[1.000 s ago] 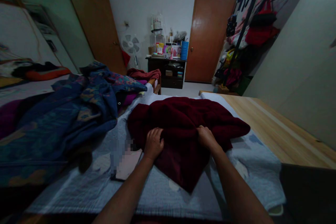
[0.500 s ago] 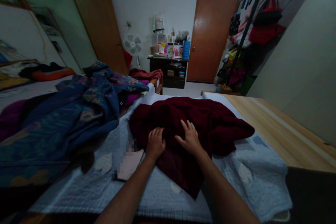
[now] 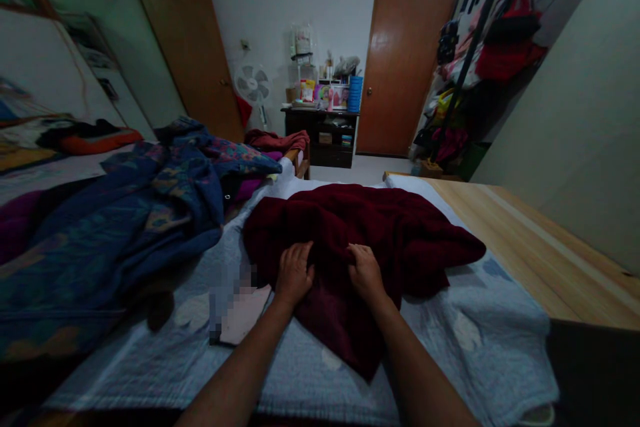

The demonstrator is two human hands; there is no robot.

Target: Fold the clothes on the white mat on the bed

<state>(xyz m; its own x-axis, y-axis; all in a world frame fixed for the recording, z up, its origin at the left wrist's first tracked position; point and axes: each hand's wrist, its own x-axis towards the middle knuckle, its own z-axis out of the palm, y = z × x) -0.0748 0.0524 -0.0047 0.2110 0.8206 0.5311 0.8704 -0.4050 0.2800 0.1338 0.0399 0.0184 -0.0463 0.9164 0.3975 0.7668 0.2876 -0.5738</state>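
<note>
A dark red garment (image 3: 410,233) lies rumpled across the pale blue bed cover (image 3: 200,373), one pointed flap hanging toward me. My left hand (image 3: 295,273) is on the garment's left part, its fingers curled over a fold and the thumb below. To the right of it, my right hand (image 3: 365,270) has its fingers bent and closed on another fold of the same cloth. The fingertips of both hands are partly sunk in the dark fabric. Beside my left wrist lies a flat pale pink item (image 3: 245,313), partly blurred out.
On the left is a heap with a blue floral garment (image 3: 180,213). A wooden board (image 3: 530,233) runs along the right side. Farther back stand a fan (image 3: 253,85), a dark cabinet (image 3: 300,137) and a closed brown door (image 3: 400,67). Bags (image 3: 510,57) hang at the right.
My right hand's fingers were spread over the garment and are now bent in, gripping the cloth. My left hand has stayed in nearly the same place.
</note>
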